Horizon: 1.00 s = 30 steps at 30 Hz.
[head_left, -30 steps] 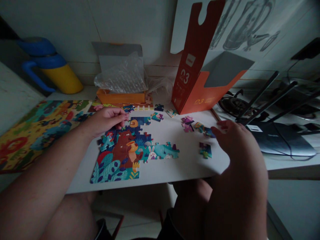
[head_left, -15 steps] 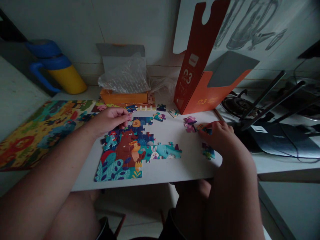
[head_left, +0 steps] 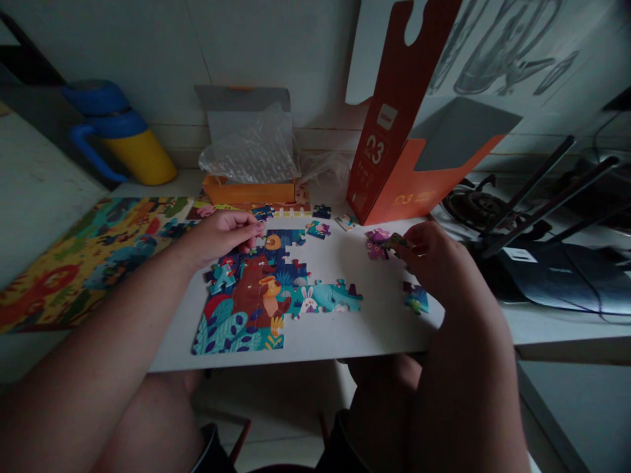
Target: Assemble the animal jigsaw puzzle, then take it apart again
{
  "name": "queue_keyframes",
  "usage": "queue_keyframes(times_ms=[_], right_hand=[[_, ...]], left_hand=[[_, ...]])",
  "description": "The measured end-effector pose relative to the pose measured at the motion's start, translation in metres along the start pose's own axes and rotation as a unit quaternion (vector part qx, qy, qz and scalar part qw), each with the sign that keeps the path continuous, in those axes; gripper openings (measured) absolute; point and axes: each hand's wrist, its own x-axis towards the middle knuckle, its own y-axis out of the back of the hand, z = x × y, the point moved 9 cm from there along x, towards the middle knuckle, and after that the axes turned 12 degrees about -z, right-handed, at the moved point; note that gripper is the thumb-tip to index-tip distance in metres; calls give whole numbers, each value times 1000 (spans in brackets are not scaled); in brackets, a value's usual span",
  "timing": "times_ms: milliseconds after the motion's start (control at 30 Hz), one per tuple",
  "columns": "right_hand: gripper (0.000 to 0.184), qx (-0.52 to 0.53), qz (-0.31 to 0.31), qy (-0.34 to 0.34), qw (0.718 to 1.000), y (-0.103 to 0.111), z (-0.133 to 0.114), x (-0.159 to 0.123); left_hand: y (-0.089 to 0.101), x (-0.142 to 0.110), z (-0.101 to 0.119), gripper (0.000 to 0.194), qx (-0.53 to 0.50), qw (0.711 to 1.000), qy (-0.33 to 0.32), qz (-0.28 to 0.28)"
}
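Note:
My right hand (head_left: pixel 426 246) grips a dark puzzle piece (head_left: pixel 396 241) between thumb and fingers, lifted a little above the table at the right. Just left of it lie joined pink and purple pieces (head_left: pixel 376 244), and a dark blue-green piece (head_left: pixel 415 297) lies nearer me. My left hand (head_left: pixel 229 233), its fingers curled and thumb pressed in, is at the upper left edge of the partly joined puzzle (head_left: pixel 251 295) with a bear, a fox and a rabbit. Whether it holds anything is hidden. A loose teal piece (head_left: pixel 221 276) rests tilted on the puzzle's left side.
Several loose pieces, one multicoloured (head_left: pixel 318 228), lie near the back. Behind them stand an open orange box (head_left: pixel 251 192) with plastic wrap and a tall orange box (head_left: pixel 384 177). A yellow puzzle (head_left: pixel 93 256) and blue-yellow jug (head_left: pixel 133 151) are left, a black router (head_left: pixel 557 276) right.
My right hand has raised the puzzle piece from the table and tilted it. My left hand keeps its place by the puzzle. The whole view has shifted slightly.

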Motion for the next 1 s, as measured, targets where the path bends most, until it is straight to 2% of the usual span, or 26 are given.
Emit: queue_keyframes(times_ms=[67, 133, 233, 433, 567, 667, 733, 833, 900, 1000], right_hand=[[38, 59, -17, 10, 998, -4, -2, -1], [48, 118, -69, 19, 990, -14, -7, -3], [44, 166, -148, 43, 974, -29, -24, -10], [36, 226, -263, 112, 931, -48, -75, -27], [22, 208, -265, 133, 932, -50, -92, -30], [23, 205, -256, 130, 936, -54, -96, -29], [25, 245, -263, 114, 926, -58, -96, -28], [40, 294, -288, 101, 906, -64, -100, -31], [48, 283, -315, 100, 901, -67, -104, -35], [36, 249, -354, 96, 896, -71, -108, -41]], left_hand=[[0, 1, -2, 35, -1, 1000, -1, -5], [0, 1, -2, 34, 1, 1000, -4, -6], [1, 1, -1, 32, 9, 1000, -3, -6], [-1, 0, 3, 32, 11, 1000, -1, -4], [-2, 0, 5, 33, 12, 1000, -2, -5], [-2, 0, 5, 33, 13, 1000, -2, -7], [-2, 0, 4, 32, 16, 1000, -1, -10], [-3, 0, 4, 32, 18, 1000, 7, -10], [-3, -1, 5, 33, 12, 1000, 11, -7], [-5, -1, 8, 34, 6, 1000, 8, -7]])
